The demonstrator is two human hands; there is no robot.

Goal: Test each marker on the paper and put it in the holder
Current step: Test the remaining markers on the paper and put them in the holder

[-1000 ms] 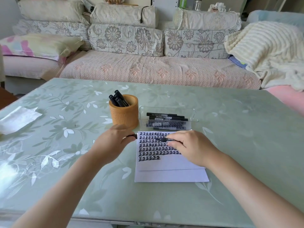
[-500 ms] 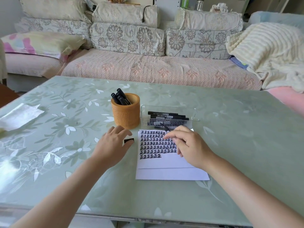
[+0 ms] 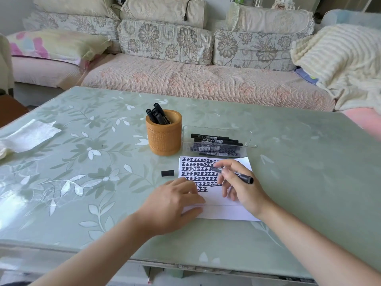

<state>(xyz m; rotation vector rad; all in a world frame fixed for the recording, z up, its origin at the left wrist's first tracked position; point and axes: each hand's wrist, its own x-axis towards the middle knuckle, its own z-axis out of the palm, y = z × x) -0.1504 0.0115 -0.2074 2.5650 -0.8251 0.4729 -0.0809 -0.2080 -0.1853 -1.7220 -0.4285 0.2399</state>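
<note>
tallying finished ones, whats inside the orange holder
Black markers stand in the orange holder, their ends sticking up above its rim and leaning left. Four or five ends show. The holder's wall hides their lower parts, so the exact count is unclear.

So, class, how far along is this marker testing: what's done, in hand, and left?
Done: several markers stand in the orange holder; rows of marks fill the top of the paper. In hand: the right hand holds a marker over the paper, the left hand rests on it, a cap lies beside. Left: remaining markers in the clear tray.
</note>
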